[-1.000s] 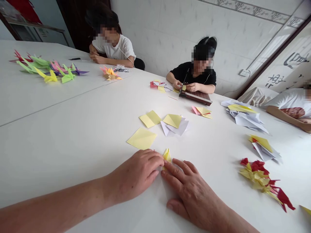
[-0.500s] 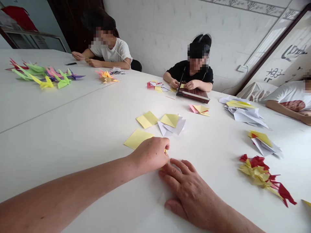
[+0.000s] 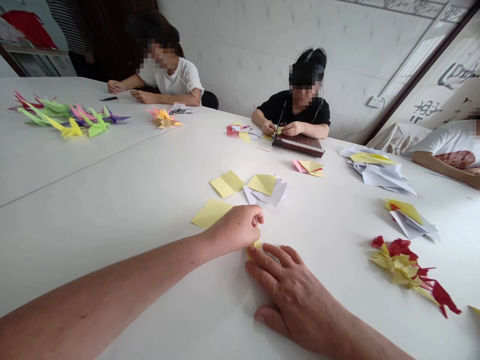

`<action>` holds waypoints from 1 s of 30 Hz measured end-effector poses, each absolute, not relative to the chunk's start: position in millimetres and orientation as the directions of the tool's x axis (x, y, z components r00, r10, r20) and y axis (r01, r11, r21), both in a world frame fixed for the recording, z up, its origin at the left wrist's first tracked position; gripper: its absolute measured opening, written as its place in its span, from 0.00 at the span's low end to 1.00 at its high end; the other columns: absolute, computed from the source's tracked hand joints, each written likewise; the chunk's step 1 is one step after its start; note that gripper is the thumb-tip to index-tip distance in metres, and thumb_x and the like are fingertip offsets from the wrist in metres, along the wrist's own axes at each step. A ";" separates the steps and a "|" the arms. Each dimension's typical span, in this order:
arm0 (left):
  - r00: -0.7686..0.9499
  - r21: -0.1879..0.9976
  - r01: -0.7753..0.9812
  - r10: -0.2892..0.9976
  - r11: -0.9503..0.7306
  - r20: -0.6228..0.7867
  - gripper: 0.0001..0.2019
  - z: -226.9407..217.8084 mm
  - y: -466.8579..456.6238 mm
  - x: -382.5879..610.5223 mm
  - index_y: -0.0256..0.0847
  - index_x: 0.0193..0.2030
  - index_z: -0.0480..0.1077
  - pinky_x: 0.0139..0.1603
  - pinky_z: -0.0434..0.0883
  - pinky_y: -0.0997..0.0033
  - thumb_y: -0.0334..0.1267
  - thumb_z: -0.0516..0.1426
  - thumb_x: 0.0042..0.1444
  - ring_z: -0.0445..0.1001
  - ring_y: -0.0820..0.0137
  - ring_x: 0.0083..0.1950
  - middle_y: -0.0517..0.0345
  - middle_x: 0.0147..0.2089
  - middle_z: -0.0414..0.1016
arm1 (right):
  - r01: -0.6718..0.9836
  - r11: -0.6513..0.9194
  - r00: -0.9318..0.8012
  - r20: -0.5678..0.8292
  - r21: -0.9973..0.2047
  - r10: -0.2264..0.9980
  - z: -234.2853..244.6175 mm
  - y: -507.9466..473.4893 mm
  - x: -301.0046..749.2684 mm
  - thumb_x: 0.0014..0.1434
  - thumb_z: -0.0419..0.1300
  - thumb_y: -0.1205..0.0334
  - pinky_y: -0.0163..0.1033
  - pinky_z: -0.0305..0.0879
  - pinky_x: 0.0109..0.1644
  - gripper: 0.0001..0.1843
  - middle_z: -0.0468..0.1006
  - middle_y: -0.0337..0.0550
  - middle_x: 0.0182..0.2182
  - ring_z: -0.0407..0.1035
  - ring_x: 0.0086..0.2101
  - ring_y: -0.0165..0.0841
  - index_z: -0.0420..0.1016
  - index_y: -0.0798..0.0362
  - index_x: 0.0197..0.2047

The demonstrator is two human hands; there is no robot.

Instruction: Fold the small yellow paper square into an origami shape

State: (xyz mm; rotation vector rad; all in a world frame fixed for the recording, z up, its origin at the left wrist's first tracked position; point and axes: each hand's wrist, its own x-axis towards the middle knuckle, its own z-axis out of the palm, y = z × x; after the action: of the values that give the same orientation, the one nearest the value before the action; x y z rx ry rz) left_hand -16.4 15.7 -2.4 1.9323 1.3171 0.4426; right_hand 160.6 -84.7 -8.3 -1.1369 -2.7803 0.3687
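Observation:
A small folded yellow paper lies on the white table between my hands, mostly hidden. My left hand is curled, its fingertips pinching the paper's upper edge. My right hand lies flat, fingers stretched out, pressing the paper's lower part down. A flat yellow sheet lies just behind my left hand.
Yellow and white sheets lie beyond my hands. Folded red and yellow pieces sit at the right, white paper stacks further back, coloured paper cranes far left. Three people sit round the table; one has a wooden tool.
My left hand has lifted from lying flat and curled into a pinch on the yellow paper, covering its raised tip. My right hand has stayed flat.

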 end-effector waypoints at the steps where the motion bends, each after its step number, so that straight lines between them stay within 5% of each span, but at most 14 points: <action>1: 0.445 0.771 0.610 0.884 -0.181 -0.144 0.11 -1.8 18.5 -19.6 0.42 0.36 0.69 0.26 0.65 0.75 0.29 0.53 0.44 0.70 0.71 0.29 0.62 0.28 0.73 | 0.674 0.689 -0.712 0.014 -0.267 0.702 -8.5 -84.8 160.7 0.67 0.49 0.46 0.56 0.48 0.66 0.29 0.55 0.43 0.68 0.50 0.64 0.47 0.57 0.50 0.67; 10: 0.615 0.922 0.387 0.743 0.008 -0.264 0.13 -4.5 32.5 -34.0 0.39 0.42 0.69 0.36 0.74 0.70 0.34 0.58 0.48 0.73 0.70 0.36 0.59 0.34 0.72 | 0.670 0.690 -0.714 0.014 -0.275 0.700 -7.6 -83.3 158.1 0.67 0.49 0.47 0.55 0.48 0.66 0.28 0.55 0.43 0.68 0.50 0.63 0.46 0.59 0.50 0.65; 21: 0.697 0.875 0.457 0.676 -0.162 -0.239 0.19 4.4 35.9 -43.5 0.40 0.48 0.71 0.42 0.70 0.71 0.31 0.59 0.46 0.74 0.71 0.39 0.60 0.38 0.75 | 0.663 0.693 -0.718 0.021 -0.283 0.696 -7.6 -82.4 157.9 0.66 0.51 0.47 0.54 0.49 0.65 0.28 0.57 0.46 0.68 0.51 0.63 0.46 0.60 0.51 0.64; 30: 0.602 0.864 0.477 0.777 -0.163 -0.186 0.18 -8.4 29.9 -37.4 0.42 0.46 0.70 0.37 0.68 0.72 0.32 0.57 0.45 0.74 0.69 0.37 0.63 0.33 0.75 | 0.668 0.694 -0.717 0.018 -0.270 0.697 -7.6 -83.0 157.8 0.65 0.53 0.50 0.54 0.50 0.65 0.26 0.57 0.44 0.67 0.52 0.63 0.45 0.61 0.50 0.63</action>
State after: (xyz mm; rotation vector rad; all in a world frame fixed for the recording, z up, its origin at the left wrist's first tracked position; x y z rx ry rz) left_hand -37.4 29.9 -8.4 1.8127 1.0177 0.3695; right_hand 157.8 -83.0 -7.6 -1.1250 -2.7811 0.3719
